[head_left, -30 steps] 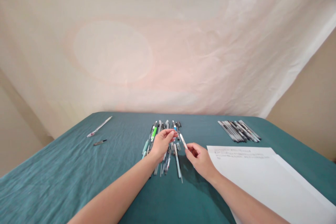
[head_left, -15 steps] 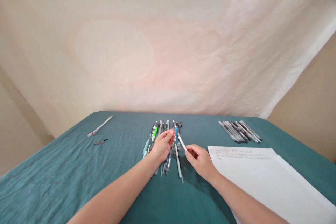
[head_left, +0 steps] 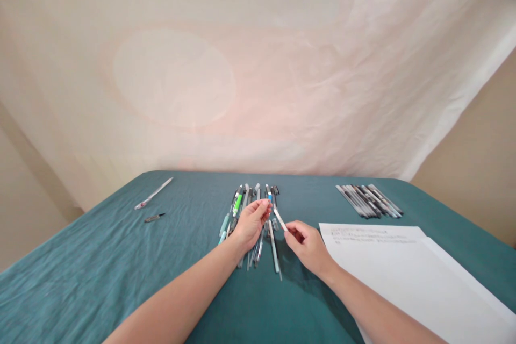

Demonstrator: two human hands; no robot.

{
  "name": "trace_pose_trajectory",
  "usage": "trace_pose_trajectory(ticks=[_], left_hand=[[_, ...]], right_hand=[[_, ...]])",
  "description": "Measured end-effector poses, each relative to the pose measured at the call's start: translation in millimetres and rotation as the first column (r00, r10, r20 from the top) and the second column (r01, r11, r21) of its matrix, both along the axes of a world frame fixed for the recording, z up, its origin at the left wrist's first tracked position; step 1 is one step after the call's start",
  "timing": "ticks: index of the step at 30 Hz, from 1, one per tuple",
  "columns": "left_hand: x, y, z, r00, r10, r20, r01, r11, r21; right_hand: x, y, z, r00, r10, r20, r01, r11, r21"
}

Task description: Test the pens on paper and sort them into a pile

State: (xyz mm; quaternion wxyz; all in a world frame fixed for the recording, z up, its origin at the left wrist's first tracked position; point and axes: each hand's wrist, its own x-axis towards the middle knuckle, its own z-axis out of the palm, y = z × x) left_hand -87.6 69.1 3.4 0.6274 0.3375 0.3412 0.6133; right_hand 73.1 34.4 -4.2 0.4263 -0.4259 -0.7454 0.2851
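Note:
My right hand [head_left: 306,244] is closed on the near end of a white pen [head_left: 279,220], which slants up and left toward my other hand. My left hand [head_left: 253,222] is closed in a pinch just beyond the pen's far end. Whatever lies between those fingertips is too small to make out. Beneath and around both hands lies a loose spread of pens and pen parts. Among them are a green-gripped pen [head_left: 237,202], a blue-gripped pen [head_left: 270,196] and a pale green pen [head_left: 273,247]. My left hand hides part of the spread.
To the right, a neat row of pens [head_left: 368,201] lies behind white paper sheets [head_left: 403,274] with handwriting along the top. At the left are a long clear-and-white item [head_left: 153,193] and a short dark pen part [head_left: 154,217]. A teal cloth [head_left: 100,258] covers the table; a pale sheet hangs behind.
Almost nothing differs. My left fingertips have shifted very slightly to the right, while my right hand keeps the white pen in the same place.

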Motion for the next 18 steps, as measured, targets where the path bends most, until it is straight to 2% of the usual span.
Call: trace_pose_trajectory(ticks=[9,18], left_hand=[[2.6,-2.4,1.3,0.999,-0.020,-0.039,0.021,1.000,0.011],[3.9,-6.3,3.1,0.980,-0.088,-0.180,0.104,0.991,0.081]], right_hand=[[0.1,-0.4,1.0,1.000,0.011,-0.001,-0.011,1.000,0.002],[0.4,-1.2,1.8,1.000,-0.016,0.007,0.016,0.999,0.035]])
